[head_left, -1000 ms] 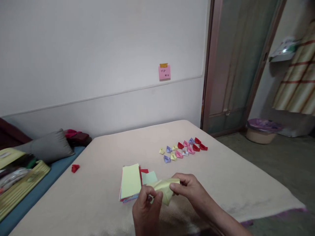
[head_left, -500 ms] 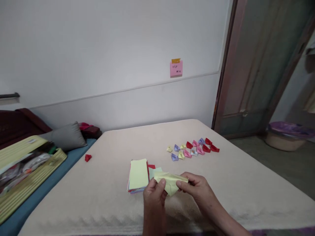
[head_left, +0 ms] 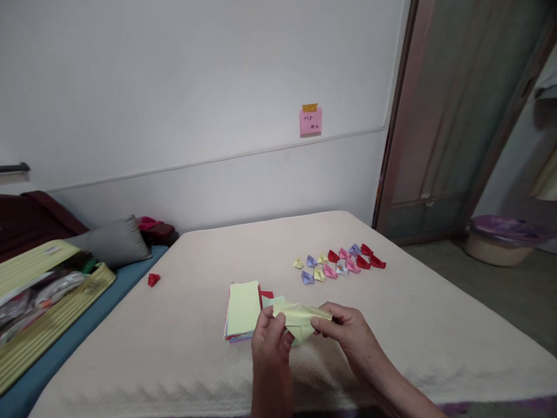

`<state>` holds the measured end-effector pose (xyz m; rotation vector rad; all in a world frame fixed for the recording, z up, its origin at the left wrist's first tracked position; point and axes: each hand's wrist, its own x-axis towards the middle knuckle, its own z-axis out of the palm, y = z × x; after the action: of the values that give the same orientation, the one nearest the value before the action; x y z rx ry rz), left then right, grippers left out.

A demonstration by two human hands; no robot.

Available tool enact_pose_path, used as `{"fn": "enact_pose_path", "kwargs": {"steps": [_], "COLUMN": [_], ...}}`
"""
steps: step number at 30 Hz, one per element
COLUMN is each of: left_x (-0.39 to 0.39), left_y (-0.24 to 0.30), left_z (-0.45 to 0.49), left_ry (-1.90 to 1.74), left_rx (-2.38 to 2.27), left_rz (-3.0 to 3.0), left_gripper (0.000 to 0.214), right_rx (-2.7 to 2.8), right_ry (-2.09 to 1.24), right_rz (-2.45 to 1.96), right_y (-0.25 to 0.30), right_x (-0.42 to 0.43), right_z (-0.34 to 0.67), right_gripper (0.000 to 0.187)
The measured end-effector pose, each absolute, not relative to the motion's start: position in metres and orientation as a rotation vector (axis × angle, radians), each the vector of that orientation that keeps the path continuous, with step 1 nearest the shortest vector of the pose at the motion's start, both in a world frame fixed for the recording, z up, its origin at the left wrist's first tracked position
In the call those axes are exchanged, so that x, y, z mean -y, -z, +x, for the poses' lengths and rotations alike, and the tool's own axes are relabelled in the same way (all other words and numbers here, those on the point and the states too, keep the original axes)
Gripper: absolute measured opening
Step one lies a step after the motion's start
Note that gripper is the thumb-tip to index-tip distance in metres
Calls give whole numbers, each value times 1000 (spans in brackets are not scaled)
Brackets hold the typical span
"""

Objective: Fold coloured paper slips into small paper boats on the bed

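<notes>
One open yellow case (head_left: 56,328), with plastic-bagged odds and ends inside, lies farthest to the left of the paper stack (head_left: 242,309), the landmark here. Also left of the stack, and farther back, a grey pillow (head_left: 115,241) lies on a blue surface (head_left: 56,354). Nearer the stack, though well apart from its left side, one small red paper fold (head_left: 154,280) sits on the beige cloth (head_left: 209,255). The stack itself has a pale yellow sheet on top and red, blue and purple edges beneath; a red sheet (head_left: 267,295) shows past its right side. Just right of the stack's near corner, the left hand (head_left: 270,343) pinches one end of a folded yellow paper (head_left: 300,316), thumb in front; whether this hand touches the stack cannot be told. That paper, right of the stack, has a long band on top and a pointed flap hanging down. Above and right of the stack, a pink note (head_left: 310,123) is taped to the wall. Fourteen boat-shaped paper folds (head_left: 329,271) stand in two rows, right of the stack and beyond it. The right hand (head_left: 348,330), farther right of the stack, grips the paper's other end between thumb and fingers.
</notes>
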<state>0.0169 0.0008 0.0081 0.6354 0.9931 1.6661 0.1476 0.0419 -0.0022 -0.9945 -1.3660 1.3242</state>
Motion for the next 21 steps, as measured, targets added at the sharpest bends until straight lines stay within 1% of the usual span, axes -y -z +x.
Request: {"fn": "enact_pose_path", "kwargs": {"steps": [2,6,11,13,21], "left_x": [1,3,1,0,4], "left_y": [-13,-22,-13,-7,-8], "left_z": [19,17,19,21,24], "left_ry": [-1676,-1707,-1651,-1619,-1578], "left_rx": [-1026,-1060,-992,-954,-1052], "left_rz": [577,582,600,623,647], "left_gripper": [18,23,19,22,18], "right_rx": [1366,1357,1343,1351,1430], "right_ry": [-1330,-1344,-1346,-1342,-1354], "right_rz": [-1002,-996,-1004,-1011,-952], "right_y": [1,-3,-5,-4,0], "right_x": [-41,-39,-37,-36,-33], "right_z": [147,145,143,143,139], "right_gripper": [21,21,20,20,23]}}
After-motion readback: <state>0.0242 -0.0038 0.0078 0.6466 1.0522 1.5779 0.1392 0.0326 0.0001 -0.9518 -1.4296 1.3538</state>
